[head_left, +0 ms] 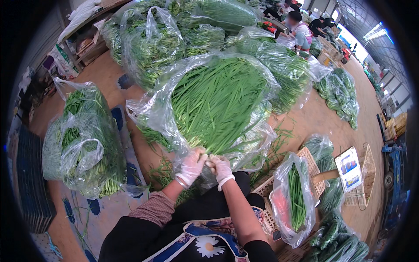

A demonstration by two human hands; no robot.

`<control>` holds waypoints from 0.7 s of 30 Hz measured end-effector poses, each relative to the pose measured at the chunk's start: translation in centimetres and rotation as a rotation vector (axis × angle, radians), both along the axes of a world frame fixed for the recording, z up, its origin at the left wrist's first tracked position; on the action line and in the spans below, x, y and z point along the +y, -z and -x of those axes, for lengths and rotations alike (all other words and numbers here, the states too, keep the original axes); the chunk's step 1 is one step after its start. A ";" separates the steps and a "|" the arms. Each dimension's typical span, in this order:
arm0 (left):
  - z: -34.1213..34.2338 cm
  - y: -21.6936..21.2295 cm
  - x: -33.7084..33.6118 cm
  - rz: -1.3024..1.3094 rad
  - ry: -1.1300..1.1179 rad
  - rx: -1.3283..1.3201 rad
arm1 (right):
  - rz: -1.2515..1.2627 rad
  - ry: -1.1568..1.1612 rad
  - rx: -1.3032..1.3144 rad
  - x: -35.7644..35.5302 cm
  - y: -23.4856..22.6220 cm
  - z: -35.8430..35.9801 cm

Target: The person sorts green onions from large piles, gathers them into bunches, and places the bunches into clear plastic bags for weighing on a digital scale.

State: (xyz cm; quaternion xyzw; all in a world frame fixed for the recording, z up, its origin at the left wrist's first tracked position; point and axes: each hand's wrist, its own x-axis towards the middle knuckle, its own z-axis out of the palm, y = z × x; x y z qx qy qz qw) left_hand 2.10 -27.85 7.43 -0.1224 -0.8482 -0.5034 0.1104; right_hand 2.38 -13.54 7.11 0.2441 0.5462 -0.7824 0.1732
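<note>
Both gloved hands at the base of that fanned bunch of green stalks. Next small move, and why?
Probably draw the stalk ends tighter together. The left hand and right hand meet at the base of the bunch of green stalks, which fans wide inside an open clear plastic bag, with loose stalks straying at the lower edges.

The left hand (190,167) and the right hand (221,169) wear white gloves. The stalks (218,102) they hold are bright green. The bag (159,109) around them is clear and shiny. The sleeve (153,208) is brown with small checks. The apron (205,242) is black with blue edges and a white daisy with a yellow middle. The floor (323,120) is brown. The mat (120,118) is pale with dark blue spots. The crate (312,168) is cream. The small bag (290,198) is clear with red on it.
</note>
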 end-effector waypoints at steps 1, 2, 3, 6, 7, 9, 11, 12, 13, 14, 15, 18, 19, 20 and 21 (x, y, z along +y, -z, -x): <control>-0.5 0.6 0.4 -0.002 0.023 -0.003 | 0.120 -0.005 0.039 0.5 1.9 -0.1; -0.7 1.4 1.2 -0.011 0.055 -0.004 | 0.233 -0.001 0.081 1.5 3.7 0.0; -1.4 1.7 1.4 0.018 0.088 0.008 | 0.265 0.012 0.055 1.4 2.8 -0.7; -2.4 1.6 2.2 0.002 0.181 -0.071 | 0.325 0.181 -0.046 0.9 1.5 -1.3; -2.7 1.6 2.4 -0.036 0.220 -0.142 | 0.221 0.132 -0.022 0.9 1.8 -1.6; -2.9 0.9 2.6 -0.102 0.308 -0.273 | 0.131 0.137 0.078 1.0 3.0 -1.3; -2.9 -0.1 1.8 -0.403 0.275 -0.496 | -0.017 0.142 0.007 1.1 2.8 -1.3; -2.5 -0.8 1.4 -0.554 0.262 -0.604 | 0.034 0.194 -0.023 0.9 1.8 -1.2; -1.7 -1.5 0.7 -0.505 0.175 -0.519 | 0.123 0.273 -0.005 1.0 2.2 -1.2; -0.7 -0.2 -0.4 -0.498 0.024 -0.506 | 0.221 0.346 0.017 0.6 2.3 -1.2; 0.3 0.8 -1.0 -0.257 -0.005 -0.415 | 0.312 0.298 0.010 1.0 2.2 -1.2; 0.7 1.4 -0.9 0.277 -0.033 -0.252 | 0.347 0.238 -0.111 1.1 1.3 -0.9; 0.6 1.1 -0.5 0.424 -0.034 -0.216 | 0.326 0.238 -0.127 1.0 0.9 -0.9; 0.3 0.8 0.0 0.411 -0.029 -0.212 | 0.286 0.215 -0.123 1.1 0.9 -0.8; 0.1 0.6 0.6 0.397 -0.025 -0.209 | 0.246 0.191 -0.120 1.2 0.9 -0.8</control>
